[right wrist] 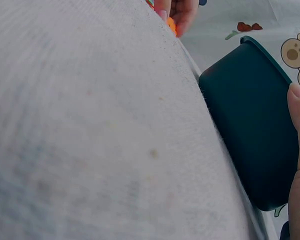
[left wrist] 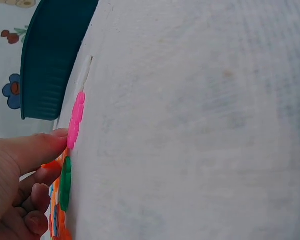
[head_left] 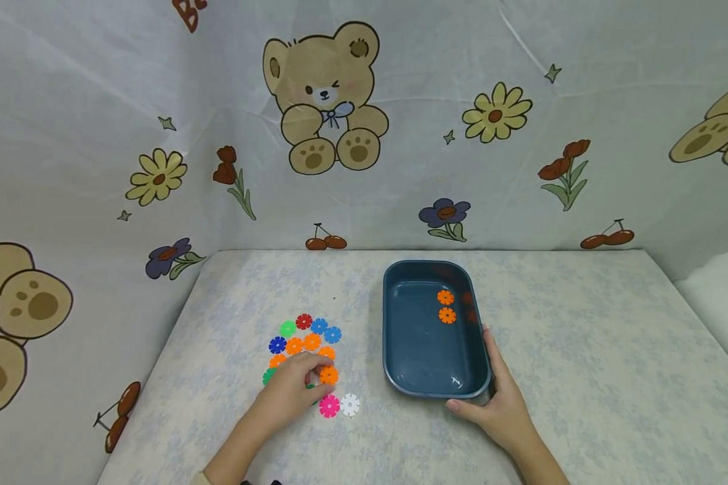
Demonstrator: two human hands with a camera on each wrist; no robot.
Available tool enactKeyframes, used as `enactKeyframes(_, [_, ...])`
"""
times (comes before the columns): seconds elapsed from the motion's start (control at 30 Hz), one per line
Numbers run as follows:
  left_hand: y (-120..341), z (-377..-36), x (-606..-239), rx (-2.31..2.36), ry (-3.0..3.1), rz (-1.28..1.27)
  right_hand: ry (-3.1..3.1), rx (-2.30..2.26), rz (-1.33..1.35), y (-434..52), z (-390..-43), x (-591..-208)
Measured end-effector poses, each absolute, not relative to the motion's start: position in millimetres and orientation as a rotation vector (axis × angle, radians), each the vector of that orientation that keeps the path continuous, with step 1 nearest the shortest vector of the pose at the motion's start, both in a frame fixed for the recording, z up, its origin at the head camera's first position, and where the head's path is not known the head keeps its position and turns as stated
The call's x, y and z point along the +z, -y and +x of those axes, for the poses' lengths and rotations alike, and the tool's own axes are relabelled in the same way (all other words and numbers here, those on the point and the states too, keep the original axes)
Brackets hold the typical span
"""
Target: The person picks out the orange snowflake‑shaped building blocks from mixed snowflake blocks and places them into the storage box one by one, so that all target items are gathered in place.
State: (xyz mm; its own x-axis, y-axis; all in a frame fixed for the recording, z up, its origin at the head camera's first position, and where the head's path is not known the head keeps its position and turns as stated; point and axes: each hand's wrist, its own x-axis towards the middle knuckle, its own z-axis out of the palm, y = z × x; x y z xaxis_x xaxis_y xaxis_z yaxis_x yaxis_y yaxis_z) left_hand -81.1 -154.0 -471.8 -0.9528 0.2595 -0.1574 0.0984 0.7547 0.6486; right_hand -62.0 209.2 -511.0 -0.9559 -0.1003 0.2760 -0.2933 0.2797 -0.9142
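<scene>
At the near side of a loose group of colored snowflake discs, my left hand (head_left: 291,391) pinches an orange snowflake disc (head_left: 329,375) between thumb and fingers. A pink disc (head_left: 329,406) and a white disc (head_left: 350,405) lie just in front of it. In the left wrist view the thumb is right by the pink disc (left wrist: 76,120), with a green disc (left wrist: 65,184) below. My right hand (head_left: 500,407) holds the near right corner of a dark blue tray (head_left: 394,384), thumb at the near side and fingers along the right wall. Two orange discs (head_left: 446,315) lie inside the tray.
Red (head_left: 304,321), light green (head_left: 288,329), blue (head_left: 333,335) and more orange discs (head_left: 294,345) lie flat beyond the left hand; it partly hides some. A pale mottled cloth covers the table (head_left: 582,337). Behind hangs a curtain (head_left: 412,54) printed with bears and flowers.
</scene>
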Motion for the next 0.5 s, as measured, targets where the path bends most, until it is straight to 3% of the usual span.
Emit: enactKeyframes(0.5, [146.4,-84.8,-463.1,1.268,-2.672,0.205,2.413,1.735,0.331,-209.4,-61.5,-508.8])
